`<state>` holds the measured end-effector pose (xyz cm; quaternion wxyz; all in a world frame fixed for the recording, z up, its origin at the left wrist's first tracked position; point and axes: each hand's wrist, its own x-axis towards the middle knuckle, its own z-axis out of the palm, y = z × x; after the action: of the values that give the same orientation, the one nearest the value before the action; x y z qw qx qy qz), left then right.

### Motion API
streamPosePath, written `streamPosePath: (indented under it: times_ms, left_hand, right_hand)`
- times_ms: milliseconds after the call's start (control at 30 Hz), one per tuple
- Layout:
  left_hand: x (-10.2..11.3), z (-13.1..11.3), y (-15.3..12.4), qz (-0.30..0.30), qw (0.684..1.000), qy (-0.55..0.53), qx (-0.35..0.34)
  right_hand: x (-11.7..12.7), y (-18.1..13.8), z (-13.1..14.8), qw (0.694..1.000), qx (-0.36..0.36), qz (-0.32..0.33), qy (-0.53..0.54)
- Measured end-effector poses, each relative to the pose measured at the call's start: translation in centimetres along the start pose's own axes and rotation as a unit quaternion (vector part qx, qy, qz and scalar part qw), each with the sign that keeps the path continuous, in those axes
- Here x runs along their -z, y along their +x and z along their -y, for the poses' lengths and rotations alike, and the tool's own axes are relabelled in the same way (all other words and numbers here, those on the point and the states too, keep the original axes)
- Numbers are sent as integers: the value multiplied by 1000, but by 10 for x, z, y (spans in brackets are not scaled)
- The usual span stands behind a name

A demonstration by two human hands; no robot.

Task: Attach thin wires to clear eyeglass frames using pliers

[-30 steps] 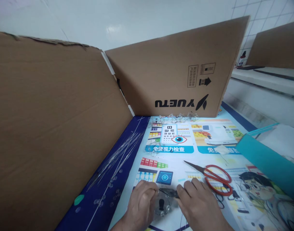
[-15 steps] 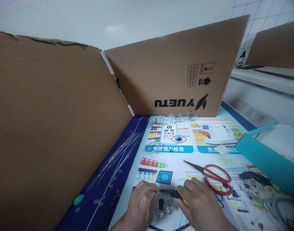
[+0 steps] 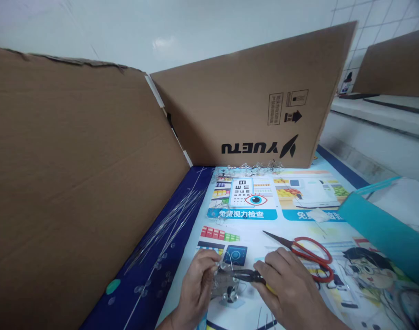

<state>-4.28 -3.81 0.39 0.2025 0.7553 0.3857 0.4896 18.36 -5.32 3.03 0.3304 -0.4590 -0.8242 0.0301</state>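
My left hand is closed on a small piece made of clear beads and thin wire, held just above the printed mat. My right hand is wrapped round dark needle-nose pliers, whose tips point left into the beaded piece. Both hands are low in the middle of the view. Red-handled scissors lie on the mat just beyond my right hand.
Tall cardboard panels stand at the left and back. Thin wire lengths and loose clear beads lie on a dark blue strip at left. A teal box sits at right. More beaded pieces line the back panel.
Both hands have lifted the beaded piece slightly and turned it; the pliers' tips now reach further left into it. The camera view shifted a little.
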Motion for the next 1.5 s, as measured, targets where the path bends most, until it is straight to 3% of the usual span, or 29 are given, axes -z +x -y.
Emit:
streamPosePath:
  times_ms: [367,733,1167,1500]
  left_hand:
    - [-1,-2,0,8,993,2,-120]
    - [-2,-11,7,0,986,46,-160]
    - [-3,-12,8,13,990,36,-137]
    - [-8,-8,-2,25,998,-53,-31]
  right_hand:
    - [2,-1,0,999,26,-19,-25]
    - [1,1,-1,996,40,-9,-84]
    - [-3,-2,1,993,50,1,-109]
    - [-6,-2,3,997,20,20,-68]
